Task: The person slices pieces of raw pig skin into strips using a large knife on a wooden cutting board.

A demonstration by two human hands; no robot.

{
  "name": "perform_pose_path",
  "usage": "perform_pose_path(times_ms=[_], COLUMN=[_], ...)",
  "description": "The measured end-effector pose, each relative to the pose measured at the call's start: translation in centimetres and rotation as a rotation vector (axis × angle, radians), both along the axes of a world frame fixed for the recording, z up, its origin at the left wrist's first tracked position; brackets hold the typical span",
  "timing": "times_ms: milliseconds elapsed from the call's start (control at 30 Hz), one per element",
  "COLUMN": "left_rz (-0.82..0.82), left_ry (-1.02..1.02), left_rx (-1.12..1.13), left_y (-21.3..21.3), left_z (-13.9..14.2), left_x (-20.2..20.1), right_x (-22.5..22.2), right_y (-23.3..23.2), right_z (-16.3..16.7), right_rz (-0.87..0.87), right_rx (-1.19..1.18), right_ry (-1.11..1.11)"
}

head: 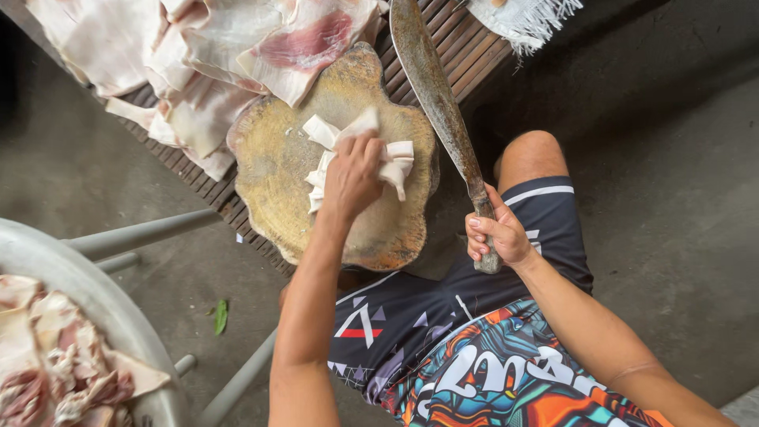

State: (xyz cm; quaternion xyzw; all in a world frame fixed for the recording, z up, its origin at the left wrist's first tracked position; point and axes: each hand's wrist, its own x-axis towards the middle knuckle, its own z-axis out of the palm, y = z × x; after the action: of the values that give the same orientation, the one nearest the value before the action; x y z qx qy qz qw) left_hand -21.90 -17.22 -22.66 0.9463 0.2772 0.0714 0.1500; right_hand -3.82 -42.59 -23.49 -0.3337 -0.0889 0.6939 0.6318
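My left hand [352, 175] presses down on several white strips of pork fat [395, 158] in the middle of a round, worn wooden chopping block [277, 174]. Its fingers close over the strips. My right hand [496, 236] grips the handle of a long, stained cleaver [431, 87], whose blade points up and away over the right edge of the block, clear of the meat.
Large slabs of raw pork skin and fat [213, 47] lie piled on a slatted wooden table [466, 39] behind the block. A big metal basin [95, 300] with cut meat pieces stands lower left on a metal frame. A white cloth [522, 20] lies top right. Concrete floor surrounds.
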Motion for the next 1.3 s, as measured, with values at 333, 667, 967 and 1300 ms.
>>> perform_pose_path(times_ms=[333,667,967,1300], left_rz=[0.200,1.065,1.132,0.736], left_ry=[-0.191,-0.775,-1.382,-1.181], left_rx=[-0.294,-1.078,-1.536,-1.009], left_y=[1.0,5.2,12.1,19.7], left_z=[3.5,12.5,18.7,13.1], left_x=[0.7,2.6,28.7,37.1], right_x=[1.5,5.2,21.2,31.7], right_y=[5.3,7.7,10.3,16.4], right_z=[0.7,10.3,19.1,20.0], right_rz=[0.001,0.096,-0.126,-0.301], right_rx=[0.041,-0.187,-0.049,-0.126], right_ry=[0.223,0.154,-0.404,-0.510])
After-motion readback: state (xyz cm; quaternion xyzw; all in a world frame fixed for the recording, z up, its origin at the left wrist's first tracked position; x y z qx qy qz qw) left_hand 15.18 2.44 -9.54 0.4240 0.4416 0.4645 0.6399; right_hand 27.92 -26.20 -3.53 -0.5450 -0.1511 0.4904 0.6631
